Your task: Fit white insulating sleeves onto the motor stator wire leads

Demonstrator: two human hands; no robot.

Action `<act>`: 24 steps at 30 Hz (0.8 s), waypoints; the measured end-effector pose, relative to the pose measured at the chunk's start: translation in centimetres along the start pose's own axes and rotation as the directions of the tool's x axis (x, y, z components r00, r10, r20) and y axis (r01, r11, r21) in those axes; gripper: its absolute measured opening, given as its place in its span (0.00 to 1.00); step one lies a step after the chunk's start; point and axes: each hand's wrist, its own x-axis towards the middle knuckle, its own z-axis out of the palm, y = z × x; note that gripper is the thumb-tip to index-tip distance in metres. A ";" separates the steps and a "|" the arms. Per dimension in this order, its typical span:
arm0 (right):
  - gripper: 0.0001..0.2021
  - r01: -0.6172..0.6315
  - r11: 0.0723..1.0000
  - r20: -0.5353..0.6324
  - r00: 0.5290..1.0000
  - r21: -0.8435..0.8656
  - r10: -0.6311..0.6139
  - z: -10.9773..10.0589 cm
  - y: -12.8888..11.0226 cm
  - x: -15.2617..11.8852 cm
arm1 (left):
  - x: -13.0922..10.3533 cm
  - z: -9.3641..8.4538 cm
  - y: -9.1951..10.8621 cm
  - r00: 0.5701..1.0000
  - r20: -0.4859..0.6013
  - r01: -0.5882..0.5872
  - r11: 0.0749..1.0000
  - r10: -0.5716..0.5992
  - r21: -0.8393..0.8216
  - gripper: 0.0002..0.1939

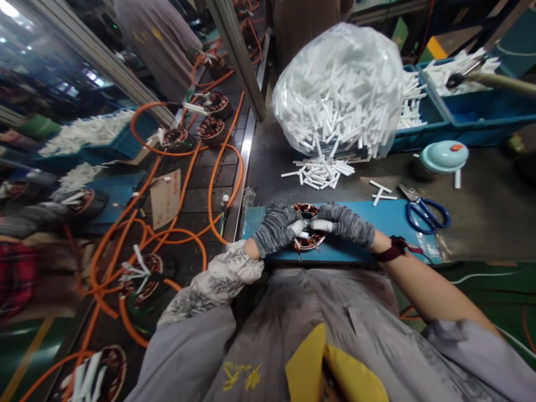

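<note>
A round stator with copper windings lies on a blue mat close in front of my body. My left hand, in a grey glove with pale fingertips, is at its left side. From the right, my right hand, gloved the same way, reaches over it. The fingertips of both hands are pinched close together above the middle of the stator, at its thin wires. What exactly they grip is too small to make out. A short white tube shows just below the fingertips.
Blue-handled scissors, loose white tubes, a clear bag of tubes, blue bins and a light-blue lidded container stand around the mat. Left, orange cables and more stators cover a conveyor. Other people work beyond it.
</note>
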 end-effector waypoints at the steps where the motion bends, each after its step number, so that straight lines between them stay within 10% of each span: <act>1: 0.22 -0.023 0.999 -0.014 1.000 0.039 0.024 0.1 -0.1 0.0 | 0.0 0.0 0.0 1.000 0.001 -0.003 1.000 0.003 0.001 0.18; 10: 0.22 0.020 0.980 -0.100 0.994 -0.199 -0.041 0.7 -0.2 -0.7 | 1.5 -1.8 -0.5 0.972 0.217 -0.118 0.988 0.093 0.102 0.18; 17: 0.23 -0.111 0.976 -0.260 0.953 0.185 0.158 -1.1 1.4 -3.6 | 4.2 -1.1 3.6 0.973 0.228 -0.113 0.941 0.040 0.319 0.17; 24: 0.22 -0.186 0.860 -0.238 0.914 0.476 0.329 -0.3 1.5 -5.6 | 6.0 -0.5 -0.2 0.992 0.106 -0.067 0.996 0.073 -0.059 0.41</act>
